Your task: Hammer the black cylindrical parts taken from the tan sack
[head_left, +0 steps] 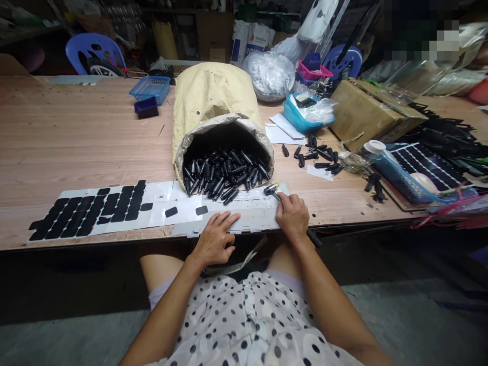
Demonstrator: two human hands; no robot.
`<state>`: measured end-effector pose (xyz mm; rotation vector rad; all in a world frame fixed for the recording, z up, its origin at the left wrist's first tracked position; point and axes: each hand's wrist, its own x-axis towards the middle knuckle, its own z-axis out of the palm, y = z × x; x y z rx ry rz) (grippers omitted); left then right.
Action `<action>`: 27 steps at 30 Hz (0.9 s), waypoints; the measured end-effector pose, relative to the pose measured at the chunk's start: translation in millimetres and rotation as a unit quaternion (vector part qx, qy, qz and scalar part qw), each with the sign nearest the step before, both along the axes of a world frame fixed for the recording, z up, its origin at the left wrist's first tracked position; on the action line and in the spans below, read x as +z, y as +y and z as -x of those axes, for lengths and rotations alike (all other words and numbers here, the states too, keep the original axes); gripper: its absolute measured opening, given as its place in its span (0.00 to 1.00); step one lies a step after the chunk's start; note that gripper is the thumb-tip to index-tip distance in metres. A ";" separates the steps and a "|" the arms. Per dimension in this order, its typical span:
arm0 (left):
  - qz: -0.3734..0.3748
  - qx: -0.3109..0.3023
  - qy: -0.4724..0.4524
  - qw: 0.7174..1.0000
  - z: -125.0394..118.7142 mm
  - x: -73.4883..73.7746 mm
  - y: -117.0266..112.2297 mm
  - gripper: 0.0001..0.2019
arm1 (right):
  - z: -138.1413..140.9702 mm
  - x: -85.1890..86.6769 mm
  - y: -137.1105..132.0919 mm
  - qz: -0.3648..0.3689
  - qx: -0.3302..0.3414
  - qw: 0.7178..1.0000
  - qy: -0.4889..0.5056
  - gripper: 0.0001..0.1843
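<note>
My right hand [293, 216] is closed round the black handle of a small hammer [271, 189], whose metal head rests on the table edge in front of a sack. My left hand [214, 238] lies flat, fingers spread, on a white backing sheet [168, 208] at the near edge of the wooden table [76, 147]. The tan sack [213, 107] lies on its side, its mouth full of small black cylindrical parts [223, 175]. Black stickers [95, 208] cover the left end of the white sheet.
More black parts [318, 155] lie loose to the right, near a cardboard box [366, 112] and blue trays [305, 114]. A blue basket [150, 89] sits at the back left. Plastic bags and a blue chair [93, 51] stand behind the table.
</note>
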<state>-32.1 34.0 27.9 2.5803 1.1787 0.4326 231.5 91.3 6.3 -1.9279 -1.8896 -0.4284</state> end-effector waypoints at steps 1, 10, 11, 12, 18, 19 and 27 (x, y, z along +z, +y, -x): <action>0.000 0.000 0.000 1.000 -0.1 0.6 -0.1 0.05 | 0.0 0.2 -0.1 0.001 0.000 1.000 0.000 0.17; -0.005 -0.002 -0.003 1.000 0.0 -1.6 0.2 0.05 | -0.2 1.7 0.2 0.000 0.004 1.000 0.002 0.16; -0.006 -0.001 -0.003 1.000 -0.1 -1.7 0.2 0.05 | 0.0 1.8 0.1 -0.001 0.003 1.000 0.001 0.17; -0.007 -0.001 -0.003 1.000 -0.1 -1.7 0.2 0.05 | 0.2 1.8 0.0 -0.003 0.002 1.000 0.000 0.17; -0.005 -0.002 -0.005 1.000 0.4 -1.4 -0.2 0.04 | 0.1 1.8 -0.1 -0.001 0.004 1.000 0.003 0.17; -0.006 -0.003 -0.007 1.000 0.6 -1.8 -0.2 0.04 | -0.1 1.8 0.0 0.002 0.005 1.000 0.004 0.17; -0.010 -0.002 -0.008 1.000 0.9 -3.8 -0.4 0.04 | 0.5 2.0 -0.3 -0.008 0.001 1.000 -0.006 0.17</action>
